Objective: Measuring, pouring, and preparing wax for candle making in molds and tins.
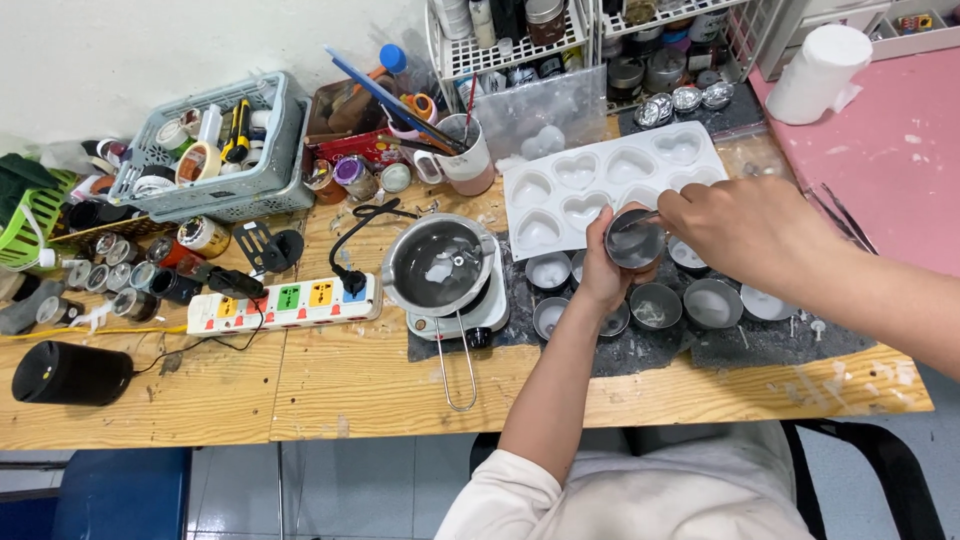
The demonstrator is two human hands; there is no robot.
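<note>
Evidently a small round metal tin [634, 240] is held up above the worktop [380, 385] so that its open mouth faces the camera and its inside can be reached. The left hand [606, 272] is wrapped around it from below and from the left, with the fingers [598, 232] closed against its wall; the tin sits between thumb and fingertips and touches them. The right hand [742, 228] is brought over from the right, its fingers pinched shut on a thin metal rod [642, 220], whose tip lies across the tin's rim and points inside. Just below the fingers, other tins [654, 304] are stood in a row on a dark mat [770, 345], probably to keep spilled wax off the wood. A white heart-shaped mould [615, 180] lies just behind the fingers, and a melting pot [438, 264] on a small hot plate is kept near the left hand's side.
</note>
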